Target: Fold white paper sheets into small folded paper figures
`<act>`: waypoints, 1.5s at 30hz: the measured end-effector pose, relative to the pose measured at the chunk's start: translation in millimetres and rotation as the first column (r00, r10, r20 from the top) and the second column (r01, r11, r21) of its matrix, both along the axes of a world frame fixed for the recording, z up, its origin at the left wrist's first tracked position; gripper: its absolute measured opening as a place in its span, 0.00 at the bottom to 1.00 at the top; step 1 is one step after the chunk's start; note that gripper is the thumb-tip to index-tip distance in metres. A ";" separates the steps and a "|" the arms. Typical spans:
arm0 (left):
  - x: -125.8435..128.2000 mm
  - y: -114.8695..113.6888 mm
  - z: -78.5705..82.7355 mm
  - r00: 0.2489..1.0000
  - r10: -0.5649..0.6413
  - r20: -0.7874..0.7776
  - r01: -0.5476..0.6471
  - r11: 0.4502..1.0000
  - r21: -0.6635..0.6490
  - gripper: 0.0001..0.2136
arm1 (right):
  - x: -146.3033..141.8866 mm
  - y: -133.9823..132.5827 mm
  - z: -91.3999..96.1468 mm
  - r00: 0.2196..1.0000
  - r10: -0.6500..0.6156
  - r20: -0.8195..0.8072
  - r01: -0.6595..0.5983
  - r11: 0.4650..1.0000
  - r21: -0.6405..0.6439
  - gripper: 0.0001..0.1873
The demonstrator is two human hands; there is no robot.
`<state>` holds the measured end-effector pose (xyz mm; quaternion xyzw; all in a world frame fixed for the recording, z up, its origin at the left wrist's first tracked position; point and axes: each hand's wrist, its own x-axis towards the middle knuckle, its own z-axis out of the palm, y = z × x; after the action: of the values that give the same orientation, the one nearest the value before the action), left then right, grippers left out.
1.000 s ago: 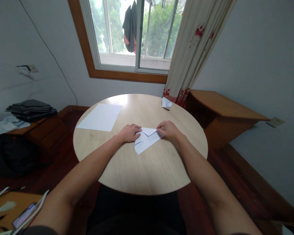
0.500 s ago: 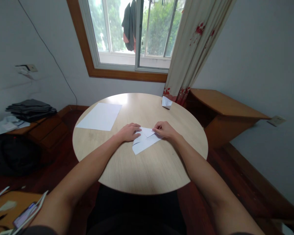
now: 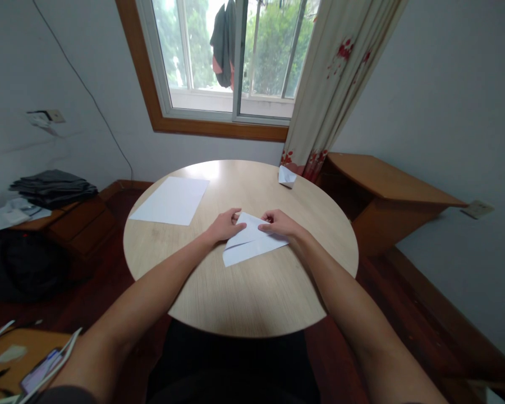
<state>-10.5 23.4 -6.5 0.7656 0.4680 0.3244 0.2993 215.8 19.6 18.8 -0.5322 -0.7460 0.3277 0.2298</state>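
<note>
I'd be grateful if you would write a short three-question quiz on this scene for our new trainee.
1. True or false: the flat sheet lies to the person's left of the partly folded paper.
2. Which do the left hand and right hand both touch?
A) the flat sheet
B) the small folded piece
C) the partly folded paper
3. Fill in: the small folded piece sits near the ____ edge of the round table, as the person sees it.

Key: 1. True; 2. C; 3. far
</note>
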 end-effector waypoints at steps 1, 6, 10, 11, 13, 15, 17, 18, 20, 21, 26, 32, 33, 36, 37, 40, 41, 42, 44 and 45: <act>2.0 -0.3 0.0 0.995 0.023 0.099 -0.014 0.996 -0.090 0.25 | -0.6 -0.2 0.8 1.000 0.006 -0.027 -0.006 1.000 0.019 0.14; 7.6 -7.4 10.1 0.938 0.057 0.343 0.042 0.961 -0.273 0.16 | -4.8 -5.1 7.1 0.985 0.062 -0.160 -0.059 0.998 0.018 0.19; 9.2 -14.8 21.8 0.910 0.015 0.414 0.108 0.956 -0.272 0.17 | -7.4 -13.1 15.7 0.971 0.138 -0.195 -0.149 0.988 -0.044 0.21; 9.7 -16.3 23.7 0.905 0.005 0.425 0.121 0.955 -0.270 0.18 | -7.9 -15.1 18.0 0.968 0.160 -0.192 -0.174 0.983 -0.059 0.21; 10.8 -18.6 26.1 0.907 -0.008 0.421 0.131 0.956 -0.264 0.18 | -8.8 -18.4 21.8 0.962 0.201 -0.185 -0.223 0.969 -0.107 0.22; 11.4 -20.0 27.1 0.922 -0.022 0.387 0.131 0.957 -0.258 0.18 | -9.6 -20.3 24.1 0.958 0.223 -0.179 -0.250 0.956 -0.150 0.23; 11.6 -20.4 27.6 0.938 -0.036 0.344 0.128 0.960 -0.249 0.18 | -10.6 -20.9 24.8 0.959 0.227 -0.172 -0.255 0.953 -0.162 0.23; 11.6 -20.3 27.8 0.943 -0.041 0.329 0.126 0.962 -0.242 0.18 | -11.2 -20.8 24.8 0.959 0.227 -0.169 -0.254 0.953 -0.163 0.22; 12.0 -19.8 28.1 0.946 -0.042 0.321 0.115 0.971 -0.210 0.18 | -12.5 -20.5 24.2 0.961 0.227 -0.159 -0.253 0.952 -0.174 0.22; 12.5 -19.5 28.0 0.945 -0.039 0.326 0.104 0.977 -0.185 0.19 | -13.1 -20.4 24.0 0.962 0.227 -0.151 -0.252 0.950 -0.184 0.21; 16.5 -17.2 25.1 0.935 -0.033 0.354 0.063 0.995 -0.074 0.20 | -15.4 -22.1 24.1 0.965 0.230 -0.123 -0.251 0.946 -0.202 0.20; 17.1 -16.1 21.5 0.918 -0.043 0.395 0.073 0.995 -0.061 0.18 | -15.6 -24.0 24.7 0.960 0.240 -0.146 -0.262 0.952 -0.161 0.20; 16.8 -16.3 21.9 0.917 -0.038 0.398 0.069 0.996 -0.063 0.19 | -15.8 -23.8 24.1 0.960 0.234 -0.153 -0.256 0.956 -0.146 0.20; 15.8 -17.0 24.3 0.922 -0.029 0.386 0.059 0.996 -0.067 0.19 | -16.7 -22.8 21.5 0.958 0.227 -0.173 -0.252 0.958 -0.136 0.21; 15.5 -17.2 25.3 0.926 -0.028 0.376 0.058 0.996 -0.068 0.19 | -16.9 -22.5 20.7 0.956 0.234 -0.179 -0.260 0.955 -0.143 0.21; 14.8 -17.2 28.0 0.935 -0.028 0.354 0.059 0.995 -0.078 0.19 | -17.2 -22.5 19.9 0.949 0.258 -0.182 -0.288 0.944 -0.160 0.22; 14.7 -17.1 28.6 0.935 -0.025 0.353 0.057 0.995 -0.081 0.19 | -17.2 -22.8 20.1 0.948 0.267 -0.176 -0.295 0.942 -0.160 0.22; 14.6 -17.0 29.1 0.935 -0.022 0.354 0.054 0.995 -0.081 0.19 | -17.1 -23.1 20.5 0.947 0.275 -0.169 -0.301 0.940 -0.159 0.21; 14.4 -17.4 30.0 0.934 -0.021 0.356 0.049 0.996 -0.071 0.19 | -16.8 -23.6 21.2 0.944 0.290 -0.156 -0.314 0.936 -0.158 0.21; 14.4 -17.9 30.4 0.935 -0.022 0.355 0.047 0.997 -0.062 0.19 | -16.6 -23.8 21.4 0.943 0.295 -0.155 -0.319 0.935 -0.157 0.21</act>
<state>3.9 5.5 23.9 0.6919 0.4040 0.4351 0.4108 199.2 -4.2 40.2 -0.4053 -0.7710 0.4594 0.1741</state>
